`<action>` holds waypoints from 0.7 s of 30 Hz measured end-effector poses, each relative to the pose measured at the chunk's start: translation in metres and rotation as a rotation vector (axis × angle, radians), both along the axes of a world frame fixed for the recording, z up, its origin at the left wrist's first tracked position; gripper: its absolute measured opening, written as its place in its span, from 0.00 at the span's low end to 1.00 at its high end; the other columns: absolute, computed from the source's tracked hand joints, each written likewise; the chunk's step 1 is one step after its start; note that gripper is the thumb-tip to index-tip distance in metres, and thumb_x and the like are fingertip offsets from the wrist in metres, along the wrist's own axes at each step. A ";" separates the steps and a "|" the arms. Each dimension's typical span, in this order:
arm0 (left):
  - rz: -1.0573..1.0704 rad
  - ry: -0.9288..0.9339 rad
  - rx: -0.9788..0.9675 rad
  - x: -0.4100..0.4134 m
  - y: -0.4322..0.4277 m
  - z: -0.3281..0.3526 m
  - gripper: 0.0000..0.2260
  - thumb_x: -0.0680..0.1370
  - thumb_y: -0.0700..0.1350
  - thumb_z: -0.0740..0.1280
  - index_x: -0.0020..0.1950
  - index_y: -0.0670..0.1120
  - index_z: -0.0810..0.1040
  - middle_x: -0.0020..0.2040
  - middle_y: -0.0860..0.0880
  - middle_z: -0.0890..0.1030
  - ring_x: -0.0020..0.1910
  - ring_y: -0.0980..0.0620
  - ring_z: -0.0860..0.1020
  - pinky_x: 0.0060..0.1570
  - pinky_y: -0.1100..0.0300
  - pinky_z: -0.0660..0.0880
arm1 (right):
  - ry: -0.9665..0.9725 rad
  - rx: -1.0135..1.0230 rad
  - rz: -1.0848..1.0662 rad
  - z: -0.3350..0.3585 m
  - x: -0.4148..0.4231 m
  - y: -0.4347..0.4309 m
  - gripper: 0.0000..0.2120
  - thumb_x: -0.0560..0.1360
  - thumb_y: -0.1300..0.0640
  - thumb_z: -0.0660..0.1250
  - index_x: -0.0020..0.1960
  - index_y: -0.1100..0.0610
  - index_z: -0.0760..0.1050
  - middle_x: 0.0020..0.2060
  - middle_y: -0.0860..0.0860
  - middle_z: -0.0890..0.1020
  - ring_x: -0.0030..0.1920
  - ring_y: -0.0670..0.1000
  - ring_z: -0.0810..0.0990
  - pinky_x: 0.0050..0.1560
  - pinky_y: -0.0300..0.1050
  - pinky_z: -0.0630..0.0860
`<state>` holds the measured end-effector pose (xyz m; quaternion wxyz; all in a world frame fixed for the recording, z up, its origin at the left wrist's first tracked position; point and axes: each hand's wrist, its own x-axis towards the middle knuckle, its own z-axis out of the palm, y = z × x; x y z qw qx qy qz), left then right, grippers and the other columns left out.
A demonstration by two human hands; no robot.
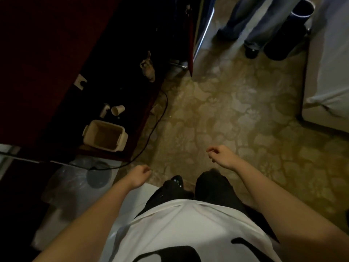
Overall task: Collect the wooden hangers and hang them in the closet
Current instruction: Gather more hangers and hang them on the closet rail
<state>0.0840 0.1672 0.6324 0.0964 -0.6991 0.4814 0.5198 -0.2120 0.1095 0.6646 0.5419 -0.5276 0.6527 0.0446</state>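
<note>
No wooden hanger was seen anywhere on the patterned floor (pixel 217 110), and nothing was held in the left hand (pixel 140 175) or right hand (pixel 221 155) (fingers loosely curled, empty), so collecting was judged not yet begun.

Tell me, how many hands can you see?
2. The left hand is near the black cable, the right hand over the patterned floor; both hold nothing. The standing person's hands are hidden.

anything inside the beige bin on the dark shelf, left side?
The beige bin is open-topped. Only its bare brownish bottom shows, with nothing visible in it. The light is dim, and the bin's walls hide the edges of the bottom.
</note>
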 end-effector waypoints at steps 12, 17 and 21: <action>0.129 -0.020 -0.078 -0.111 -0.161 0.038 0.16 0.81 0.47 0.57 0.64 0.40 0.72 0.61 0.40 0.76 0.59 0.44 0.75 0.55 0.56 0.71 | 0.047 -0.055 0.329 -0.013 -0.068 -0.210 0.13 0.78 0.59 0.58 0.55 0.65 0.77 0.47 0.63 0.80 0.50 0.61 0.78 0.50 0.52 0.74; 0.291 -0.048 -0.188 -0.111 -0.212 0.081 0.16 0.81 0.48 0.57 0.66 0.44 0.71 0.62 0.43 0.75 0.59 0.46 0.75 0.59 0.52 0.72 | -0.079 -0.146 0.590 0.010 -0.027 -0.296 0.11 0.79 0.59 0.58 0.57 0.58 0.76 0.46 0.57 0.78 0.50 0.57 0.77 0.45 0.44 0.71; 0.350 -0.101 -0.291 -0.098 -0.237 0.123 0.17 0.81 0.49 0.57 0.68 0.46 0.69 0.64 0.45 0.75 0.61 0.48 0.74 0.61 0.55 0.72 | -0.157 -0.261 0.722 0.044 0.019 -0.343 0.14 0.78 0.58 0.59 0.61 0.60 0.74 0.55 0.58 0.79 0.56 0.57 0.78 0.55 0.48 0.72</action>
